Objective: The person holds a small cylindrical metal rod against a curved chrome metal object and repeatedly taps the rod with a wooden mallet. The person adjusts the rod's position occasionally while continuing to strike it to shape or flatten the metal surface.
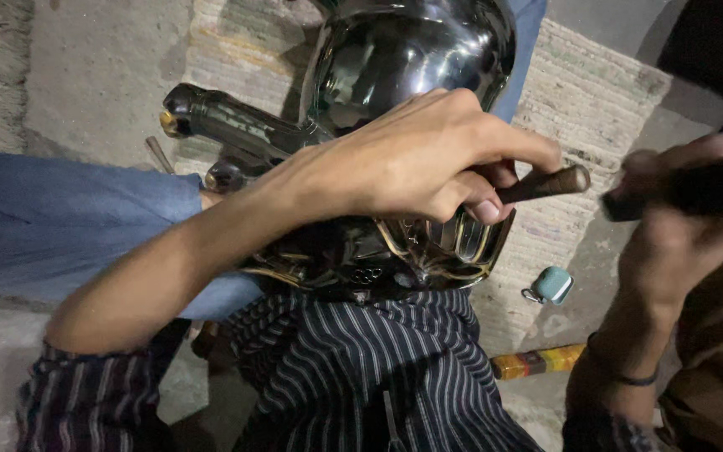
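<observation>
Bare concrete floor (85,75) fills the upper left of the frame, with a pale woven mat (596,92) spread toward the upper right. At centre, a glossy black helmet-shaped shell (403,50) with gold trim rests against my lap and striped shirt (361,368). My left hand (428,159) reaches across it from the lower left, fingers (483,205) curled tightly around a brown tool handle (546,182) whose end pokes out to the right. My right hand (671,180) is blurred at the right edge, wrapped around something dark; I cannot tell what. A small teal padlock (551,285) lies on the mat at lower right, near a yellow and red stick (537,362).
</observation>
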`<state>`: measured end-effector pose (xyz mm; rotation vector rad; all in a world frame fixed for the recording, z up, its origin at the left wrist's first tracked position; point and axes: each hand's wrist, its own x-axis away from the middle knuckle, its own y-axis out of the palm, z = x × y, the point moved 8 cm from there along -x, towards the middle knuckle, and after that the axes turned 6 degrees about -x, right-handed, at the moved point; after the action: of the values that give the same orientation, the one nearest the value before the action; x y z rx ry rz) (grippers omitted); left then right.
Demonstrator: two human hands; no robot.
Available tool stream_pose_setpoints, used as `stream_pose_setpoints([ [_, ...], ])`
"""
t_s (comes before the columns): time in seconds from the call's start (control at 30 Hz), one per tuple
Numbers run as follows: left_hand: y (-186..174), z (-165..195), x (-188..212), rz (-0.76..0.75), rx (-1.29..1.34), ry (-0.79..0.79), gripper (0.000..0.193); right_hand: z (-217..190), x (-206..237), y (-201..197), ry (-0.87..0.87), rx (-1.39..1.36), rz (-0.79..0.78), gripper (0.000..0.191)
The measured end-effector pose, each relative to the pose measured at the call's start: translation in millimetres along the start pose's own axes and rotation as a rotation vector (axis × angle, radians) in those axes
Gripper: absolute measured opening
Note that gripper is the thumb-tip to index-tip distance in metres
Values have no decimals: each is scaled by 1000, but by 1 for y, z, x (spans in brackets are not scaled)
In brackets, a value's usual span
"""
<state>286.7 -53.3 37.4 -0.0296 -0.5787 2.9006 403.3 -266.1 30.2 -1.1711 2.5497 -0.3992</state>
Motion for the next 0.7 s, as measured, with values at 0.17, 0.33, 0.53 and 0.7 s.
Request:
stream_pose_setpoints([
  [0.17,1,9,-5,-38,-28,53,54,-20,8,8,-192,359,20,62],
  [0.33,9,11,-16,-170,-79,9,52,-6,33,24,-133,359,177,51],
  [0.53,15,15,-20,-323,-179,25,53,12,59,22,-158,335,279,47],
  [0.7,22,23,-22,-407,-75,33,55,43,73,15,-8,-250,587,41],
])
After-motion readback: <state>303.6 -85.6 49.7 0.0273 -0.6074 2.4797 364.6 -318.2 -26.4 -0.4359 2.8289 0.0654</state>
